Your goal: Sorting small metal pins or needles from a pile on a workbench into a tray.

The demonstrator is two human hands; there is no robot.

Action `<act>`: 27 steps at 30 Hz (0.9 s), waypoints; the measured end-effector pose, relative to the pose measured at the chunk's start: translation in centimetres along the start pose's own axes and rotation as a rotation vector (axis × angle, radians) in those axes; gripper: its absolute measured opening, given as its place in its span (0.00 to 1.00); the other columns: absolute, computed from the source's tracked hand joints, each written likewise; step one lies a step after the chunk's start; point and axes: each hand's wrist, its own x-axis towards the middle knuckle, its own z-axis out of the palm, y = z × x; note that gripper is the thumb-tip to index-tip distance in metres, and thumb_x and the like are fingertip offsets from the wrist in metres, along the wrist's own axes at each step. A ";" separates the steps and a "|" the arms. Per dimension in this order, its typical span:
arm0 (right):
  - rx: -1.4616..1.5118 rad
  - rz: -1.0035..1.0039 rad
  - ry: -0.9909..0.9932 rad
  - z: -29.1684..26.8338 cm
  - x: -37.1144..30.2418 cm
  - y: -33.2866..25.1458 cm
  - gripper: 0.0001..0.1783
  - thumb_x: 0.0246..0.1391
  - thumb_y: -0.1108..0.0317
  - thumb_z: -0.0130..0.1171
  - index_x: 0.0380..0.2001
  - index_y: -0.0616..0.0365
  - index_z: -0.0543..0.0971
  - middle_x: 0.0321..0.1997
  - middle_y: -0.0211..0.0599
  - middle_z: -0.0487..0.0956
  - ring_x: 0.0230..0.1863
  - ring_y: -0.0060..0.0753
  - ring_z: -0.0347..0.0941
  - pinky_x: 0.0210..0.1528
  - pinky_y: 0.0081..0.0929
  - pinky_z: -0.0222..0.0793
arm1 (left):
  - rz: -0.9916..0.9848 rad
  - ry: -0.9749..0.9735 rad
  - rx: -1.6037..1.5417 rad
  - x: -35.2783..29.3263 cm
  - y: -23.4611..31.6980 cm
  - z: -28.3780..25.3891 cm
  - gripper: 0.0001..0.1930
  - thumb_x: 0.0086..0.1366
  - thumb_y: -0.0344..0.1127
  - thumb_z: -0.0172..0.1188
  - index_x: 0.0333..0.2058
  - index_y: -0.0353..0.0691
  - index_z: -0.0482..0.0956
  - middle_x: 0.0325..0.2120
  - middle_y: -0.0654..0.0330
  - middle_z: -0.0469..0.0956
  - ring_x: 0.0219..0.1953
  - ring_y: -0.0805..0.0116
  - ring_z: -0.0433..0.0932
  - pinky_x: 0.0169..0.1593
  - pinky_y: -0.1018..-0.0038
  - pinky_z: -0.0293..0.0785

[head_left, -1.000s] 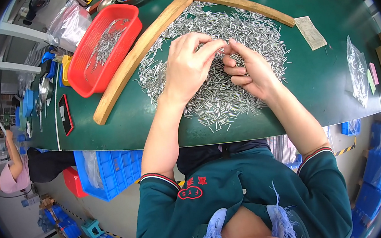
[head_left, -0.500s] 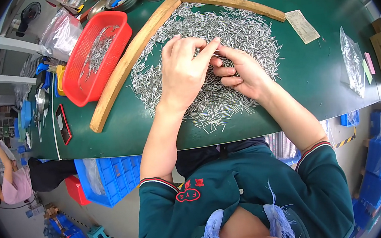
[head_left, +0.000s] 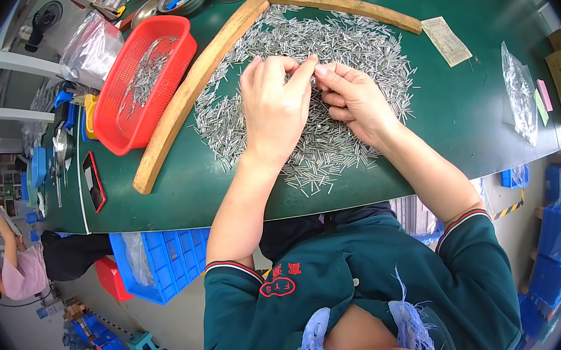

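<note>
A wide heap of small metal pins [head_left: 342, 42] is spread over the green table, with both my hands above it. My left hand [head_left: 274, 104] has its thumb and forefinger pinched together, their tips almost meeting those of the other hand. My right hand [head_left: 358, 98] is pinched too, its remaining fingers curled in toward the palm. What sits between the fingertips is too small and too covered to make out. Two wooden bars [head_left: 200, 91] border the heap on its left and far sides.
Left of the bars stands a red plastic basket [head_left: 110, 114] holding some pins. A phone [head_left: 93, 182] lies near it. On the right are a paper slip [head_left: 445, 41] and a clear plastic bag [head_left: 519, 95]. Another person [head_left: 23, 263] is at far left.
The right hand's thumb and fingers have shifted and drawn closer together at the tips. My left hand has barely moved.
</note>
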 end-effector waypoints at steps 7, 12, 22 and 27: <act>0.272 0.192 -0.123 -0.3 0.1 -0.6 0.10 0.62 0.61 0.53 0.33 0.56 0.72 0.26 0.19 0.66 0.19 0.06 0.55 0.13 0.05 0.46 | -0.271 -0.049 -0.468 -0.1 0.3 -0.3 0.13 0.59 0.28 0.62 0.44 0.45 0.81 0.31 0.62 0.73 0.37 0.71 0.74 0.42 0.76 0.71; 0.500 0.333 -0.288 -0.8 0.3 -0.8 0.11 0.63 0.60 0.52 0.35 0.57 0.70 0.30 0.22 0.67 0.20 0.05 0.56 0.11 0.04 0.45 | -0.537 -0.075 -0.948 0.2 0.3 -0.4 0.11 0.61 0.29 0.60 0.43 0.38 0.78 0.33 0.63 0.76 0.37 0.72 0.76 0.44 0.76 0.72; 0.505 0.251 -0.439 -0.7 -0.1 -1.1 0.10 0.61 0.62 0.53 0.36 0.59 0.72 0.31 0.24 0.66 0.19 0.07 0.55 0.10 0.04 0.45 | -0.831 -0.131 -1.555 0.2 -1.1 -0.6 0.08 0.63 0.29 0.59 0.41 0.37 0.78 0.38 0.65 0.78 0.41 0.77 0.75 0.48 0.78 0.71; 0.276 0.228 -0.181 0.3 -0.7 -1.3 0.11 0.62 0.60 0.54 0.37 0.57 0.73 0.29 0.22 0.66 0.19 0.07 0.55 0.12 0.05 0.43 | -0.761 -0.102 -1.367 0.5 -0.2 -0.7 0.11 0.63 0.29 0.59 0.44 0.38 0.77 0.37 0.64 0.78 0.41 0.76 0.75 0.49 0.78 0.70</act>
